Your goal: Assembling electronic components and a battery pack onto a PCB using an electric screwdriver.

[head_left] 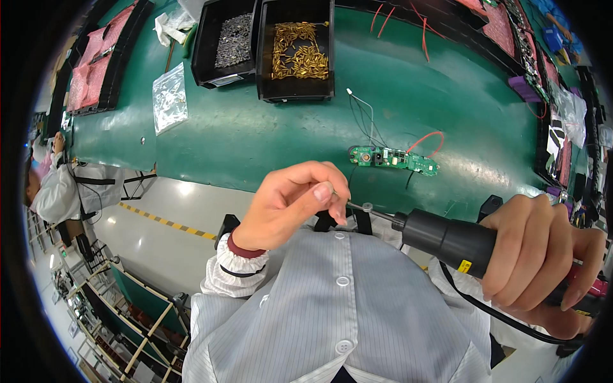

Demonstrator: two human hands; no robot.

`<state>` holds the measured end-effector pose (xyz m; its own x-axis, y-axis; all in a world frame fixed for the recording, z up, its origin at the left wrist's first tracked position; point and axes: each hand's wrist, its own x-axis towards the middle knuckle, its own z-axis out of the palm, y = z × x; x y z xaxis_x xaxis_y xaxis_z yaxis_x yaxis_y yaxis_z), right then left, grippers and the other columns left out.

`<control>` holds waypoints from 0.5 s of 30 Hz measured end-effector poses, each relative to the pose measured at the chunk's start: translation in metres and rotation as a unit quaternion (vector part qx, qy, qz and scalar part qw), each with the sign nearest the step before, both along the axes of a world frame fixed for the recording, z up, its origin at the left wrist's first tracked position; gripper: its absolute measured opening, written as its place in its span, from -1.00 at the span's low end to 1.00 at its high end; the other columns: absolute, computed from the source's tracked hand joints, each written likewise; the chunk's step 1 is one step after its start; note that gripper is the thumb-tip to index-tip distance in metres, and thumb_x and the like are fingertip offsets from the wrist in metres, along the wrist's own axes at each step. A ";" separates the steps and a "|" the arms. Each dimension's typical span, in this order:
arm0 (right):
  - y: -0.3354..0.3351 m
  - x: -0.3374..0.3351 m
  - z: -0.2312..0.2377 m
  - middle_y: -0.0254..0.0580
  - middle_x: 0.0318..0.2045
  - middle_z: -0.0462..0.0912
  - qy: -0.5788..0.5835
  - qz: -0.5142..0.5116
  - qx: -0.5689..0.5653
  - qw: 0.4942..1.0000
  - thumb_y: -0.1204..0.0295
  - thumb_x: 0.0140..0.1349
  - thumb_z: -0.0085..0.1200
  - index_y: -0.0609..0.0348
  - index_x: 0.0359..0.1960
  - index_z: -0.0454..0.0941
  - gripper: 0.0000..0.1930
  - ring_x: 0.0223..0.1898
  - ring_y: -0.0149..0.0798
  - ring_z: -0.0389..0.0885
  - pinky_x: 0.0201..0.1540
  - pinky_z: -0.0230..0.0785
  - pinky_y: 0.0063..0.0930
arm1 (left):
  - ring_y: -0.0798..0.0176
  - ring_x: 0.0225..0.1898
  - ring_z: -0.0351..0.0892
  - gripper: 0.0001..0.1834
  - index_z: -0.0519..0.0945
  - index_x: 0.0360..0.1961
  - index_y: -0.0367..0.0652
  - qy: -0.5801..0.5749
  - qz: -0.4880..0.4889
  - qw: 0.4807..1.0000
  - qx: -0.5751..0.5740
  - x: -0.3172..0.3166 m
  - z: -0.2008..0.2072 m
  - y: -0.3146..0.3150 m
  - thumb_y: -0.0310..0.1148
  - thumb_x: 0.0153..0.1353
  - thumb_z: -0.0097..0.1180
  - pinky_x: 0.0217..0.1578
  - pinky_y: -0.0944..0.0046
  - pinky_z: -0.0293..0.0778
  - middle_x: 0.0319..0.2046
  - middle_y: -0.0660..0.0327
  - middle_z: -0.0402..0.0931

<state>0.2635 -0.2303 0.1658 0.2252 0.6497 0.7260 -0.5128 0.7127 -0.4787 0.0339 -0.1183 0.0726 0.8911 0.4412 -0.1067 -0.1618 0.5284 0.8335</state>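
My right hand (533, 249) is wrapped round the black body of an electric screwdriver (447, 236), whose thin bit points left. At the bit's tip, my left hand (287, 204) pinches thumb and fingers together; something tiny may sit between them, too small to name. Just beyond the hands, a narrow green circuit board (396, 159) lies on the green bench mat (230, 150). A red wire (434, 134) loops up from the board, and thin dark and white wires (367, 115) run away from it.
Two black bins stand at the back, one with silvery screws (234, 39), the other with brass-coloured pieces (300, 51). A clear plastic bag (170, 99) lies left of them. Black trays with pink bubble wrap (96, 60) line the sides. Another person's sleeve (70, 191) shows at far left.
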 end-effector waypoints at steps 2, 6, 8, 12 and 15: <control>0.000 0.000 -0.001 -0.18 -0.73 0.52 0.000 0.004 0.001 1.000 0.35 0.29 0.35 0.17 -0.21 0.36 -0.66 -0.76 -0.25 0.46 -0.65 0.40 -0.37 | 0.31 -0.31 0.51 -0.76 0.52 -0.16 -0.29 0.003 -0.018 0.999 -0.034 0.004 -0.002 -0.004 -0.30 0.54 0.00 -0.26 0.24 0.61 -0.29 0.14 0.40; -0.002 -0.003 -0.001 -0.16 -0.72 0.51 0.005 -0.001 -0.002 1.000 0.37 0.30 0.32 0.16 -0.21 0.36 -0.68 -0.76 -0.23 0.46 -0.65 0.39 -0.36 | 0.26 -0.24 0.67 -0.82 0.53 -0.17 -0.30 -0.087 0.001 0.991 -0.103 0.007 -0.013 -0.009 -0.37 0.51 0.10 -0.12 0.16 0.68 -0.21 0.13 0.50; -0.006 -0.005 0.001 -0.14 -0.72 0.51 0.014 -0.003 0.000 1.000 0.38 0.30 0.32 0.16 -0.23 0.36 -0.70 -0.76 -0.22 0.46 -0.66 0.39 -0.35 | 0.24 -0.26 0.69 -0.83 0.51 -0.18 -0.30 -0.110 -0.003 0.988 -0.113 0.006 -0.016 -0.010 -0.38 0.48 0.15 -0.13 0.15 0.71 -0.23 0.12 0.51; -0.009 -0.005 -0.001 -0.11 -0.73 0.51 0.021 0.013 0.003 1.000 0.41 0.29 0.29 0.16 -0.27 0.37 -0.73 -0.76 -0.19 0.45 -0.67 0.39 -0.32 | 0.18 -0.25 0.74 -0.84 0.55 -0.18 -0.36 -0.078 0.011 0.996 -0.043 0.000 -0.019 -0.011 -0.49 0.35 0.28 -0.14 0.16 0.77 -0.24 0.07 0.56; -0.012 -0.007 -0.001 -0.09 -0.73 0.51 0.025 0.011 -0.002 1.000 0.43 0.28 0.28 0.17 -0.27 0.38 -0.74 -0.77 -0.17 0.44 -0.68 0.38 -0.30 | 0.16 -0.25 0.76 -0.85 0.60 -0.20 -0.39 -0.075 0.015 0.997 -0.027 0.000 -0.021 -0.011 -0.56 0.30 0.32 -0.14 0.18 0.79 -0.25 0.04 0.59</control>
